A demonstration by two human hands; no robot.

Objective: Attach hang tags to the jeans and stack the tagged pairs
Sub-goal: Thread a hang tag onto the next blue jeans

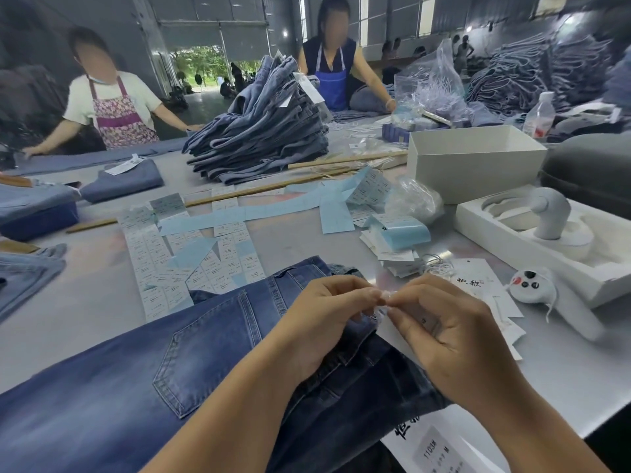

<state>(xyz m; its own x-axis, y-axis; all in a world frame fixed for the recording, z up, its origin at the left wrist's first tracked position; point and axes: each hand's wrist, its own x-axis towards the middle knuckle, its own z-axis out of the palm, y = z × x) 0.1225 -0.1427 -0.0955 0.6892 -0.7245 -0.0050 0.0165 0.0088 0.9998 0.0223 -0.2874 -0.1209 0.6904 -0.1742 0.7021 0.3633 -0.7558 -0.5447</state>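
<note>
Head view showed the left hand (324, 322) and right hand (444, 332) pinching a small white loop (382, 307) together above dark jeans (136, 387) lying near on the table (85, 302), tags (478, 285) just right.

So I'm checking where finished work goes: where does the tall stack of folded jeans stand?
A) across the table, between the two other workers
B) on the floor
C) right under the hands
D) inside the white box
A: the tall stack of folded jeans sits on the far side of the table, between the two other workers.
</note>
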